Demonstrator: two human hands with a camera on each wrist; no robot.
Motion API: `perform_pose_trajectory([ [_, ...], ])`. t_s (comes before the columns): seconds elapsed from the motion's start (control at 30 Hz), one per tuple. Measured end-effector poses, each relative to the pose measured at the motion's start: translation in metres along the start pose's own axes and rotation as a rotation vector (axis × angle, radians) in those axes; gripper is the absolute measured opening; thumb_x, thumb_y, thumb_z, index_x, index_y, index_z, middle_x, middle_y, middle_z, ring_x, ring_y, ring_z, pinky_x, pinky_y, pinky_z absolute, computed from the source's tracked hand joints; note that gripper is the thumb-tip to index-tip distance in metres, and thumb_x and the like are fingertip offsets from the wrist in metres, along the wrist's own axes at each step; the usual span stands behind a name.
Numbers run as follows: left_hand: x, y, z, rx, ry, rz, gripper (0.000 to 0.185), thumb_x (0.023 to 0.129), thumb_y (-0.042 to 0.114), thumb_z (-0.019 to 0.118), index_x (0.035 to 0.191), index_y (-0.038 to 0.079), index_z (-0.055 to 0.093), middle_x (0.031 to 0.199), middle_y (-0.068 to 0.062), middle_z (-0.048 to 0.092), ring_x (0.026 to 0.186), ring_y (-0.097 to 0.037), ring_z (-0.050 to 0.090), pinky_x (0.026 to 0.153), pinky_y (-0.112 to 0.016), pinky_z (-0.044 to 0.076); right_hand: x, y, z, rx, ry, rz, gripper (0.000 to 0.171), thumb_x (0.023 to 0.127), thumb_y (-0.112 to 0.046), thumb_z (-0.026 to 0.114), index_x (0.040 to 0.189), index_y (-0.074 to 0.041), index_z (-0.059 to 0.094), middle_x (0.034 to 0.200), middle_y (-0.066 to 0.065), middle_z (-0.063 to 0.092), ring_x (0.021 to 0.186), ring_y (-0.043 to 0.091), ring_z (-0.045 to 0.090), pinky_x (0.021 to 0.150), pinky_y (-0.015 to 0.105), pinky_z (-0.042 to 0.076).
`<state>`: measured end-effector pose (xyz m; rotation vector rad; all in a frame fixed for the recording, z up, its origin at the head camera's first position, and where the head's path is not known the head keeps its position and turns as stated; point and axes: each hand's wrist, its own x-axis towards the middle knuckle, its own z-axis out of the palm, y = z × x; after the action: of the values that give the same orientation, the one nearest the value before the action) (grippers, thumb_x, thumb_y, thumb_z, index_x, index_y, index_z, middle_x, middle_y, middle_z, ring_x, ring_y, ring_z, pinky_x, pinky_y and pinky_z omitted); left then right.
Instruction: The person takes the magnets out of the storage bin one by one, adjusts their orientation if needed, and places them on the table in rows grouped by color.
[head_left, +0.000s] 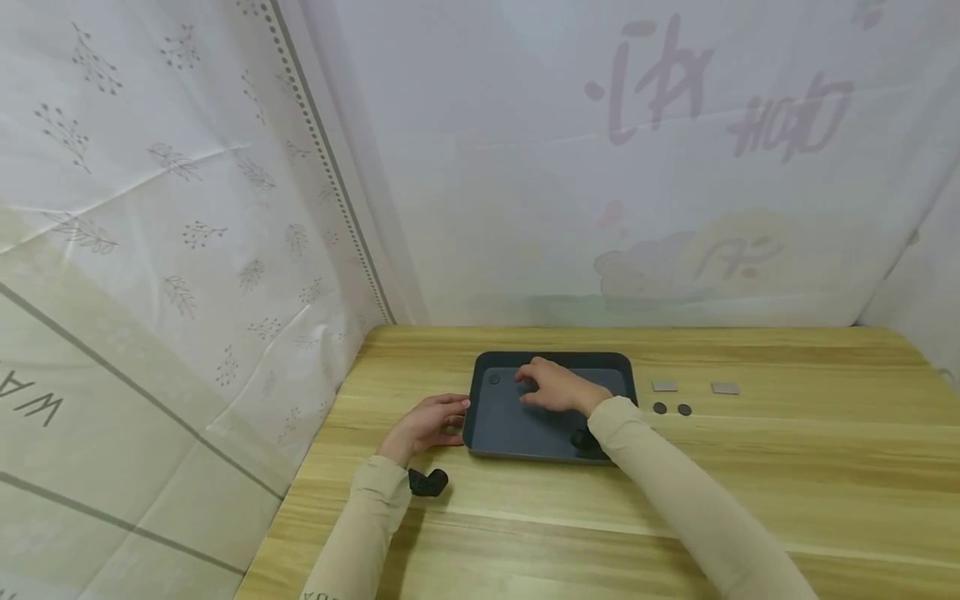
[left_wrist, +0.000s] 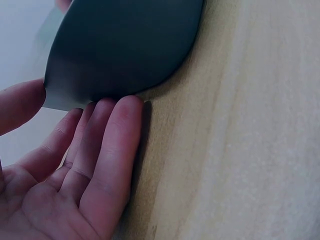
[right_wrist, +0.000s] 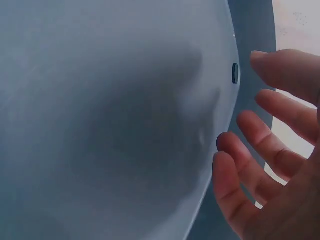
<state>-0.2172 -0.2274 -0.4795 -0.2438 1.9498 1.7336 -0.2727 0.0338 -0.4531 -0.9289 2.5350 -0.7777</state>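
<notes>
A dark blue-grey rectangular tray lies on the wooden table. Inside its far left corner is a small dark disc, which also shows near the wall in the right wrist view. My left hand is at the tray's left side. In the left wrist view, its fairly straight fingertips touch the outer wall, with the thumb at the rim. Over the tray hovers my right hand, fingers spread and loosely bent, holding nothing. It is a little to the right of the disc.
Right of the tray, two small grey rectangular pieces lie behind two dark discs. Black wrist devices sit at both cuffs. A patterned white cloth hangs behind the wooden table.
</notes>
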Motion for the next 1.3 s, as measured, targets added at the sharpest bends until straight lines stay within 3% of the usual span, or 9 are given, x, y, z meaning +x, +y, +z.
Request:
perform_pose_trajectory([
  [0.33, 0.001, 0.003, 0.0, 0.004, -0.006, 0.007, 0.047, 0.101, 0.023, 0.052, 0.142, 0.002, 0.045, 0.107, -0.01, 0.064, 0.091, -0.016, 0.062, 0.074, -0.033, 0.055, 0.017, -0.002, 0.008, -0.103, -0.038, 0.032, 0.044, 0.094, -0.023, 0.064, 0.135, -0.011, 0.055, 0.124, 0.013, 0.051, 0.112, 0.029, 0.051, 0.095, 0.045, 0.044],
  [0.73, -0.001, 0.004, 0.0, 0.019, -0.002, 0.009, 0.046, 0.101, 0.025, 0.052, 0.141, 0.003, 0.047, 0.114, -0.013, 0.064, 0.095, -0.017, 0.063, 0.075, -0.033, 0.055, 0.035, -0.016, 0.012, -0.052, -0.076, 0.087, 0.05, 0.096, -0.024, 0.06, 0.143, -0.015, 0.046, 0.131, 0.015, 0.046, 0.115, 0.029, 0.05, 0.096, 0.045, 0.043],
  [1.0, 0.0, 0.001, 0.0, 0.004, 0.006, 0.004, 0.045, 0.101, 0.026, 0.052, 0.14, 0.004, 0.049, 0.112, -0.012, 0.064, 0.094, -0.017, 0.063, 0.074, -0.033, 0.055, 0.043, -0.018, 0.02, -0.098, -0.076, 0.128, 0.058, 0.096, -0.027, 0.06, 0.15, -0.021, 0.037, 0.134, 0.018, 0.043, 0.118, 0.033, 0.047, 0.096, 0.047, 0.042],
  [1.3, -0.003, 0.001, 0.001, 0.019, 0.0, 0.007, 0.044, 0.102, 0.025, 0.051, 0.14, 0.003, 0.048, 0.113, -0.011, 0.064, 0.092, -0.016, 0.062, 0.075, -0.032, 0.055, 0.045, -0.02, 0.023, -0.147, -0.086, 0.158, 0.052, 0.1, -0.027, 0.053, 0.149, -0.024, 0.038, 0.138, 0.018, 0.042, 0.124, 0.035, 0.046, 0.099, 0.049, 0.042],
])
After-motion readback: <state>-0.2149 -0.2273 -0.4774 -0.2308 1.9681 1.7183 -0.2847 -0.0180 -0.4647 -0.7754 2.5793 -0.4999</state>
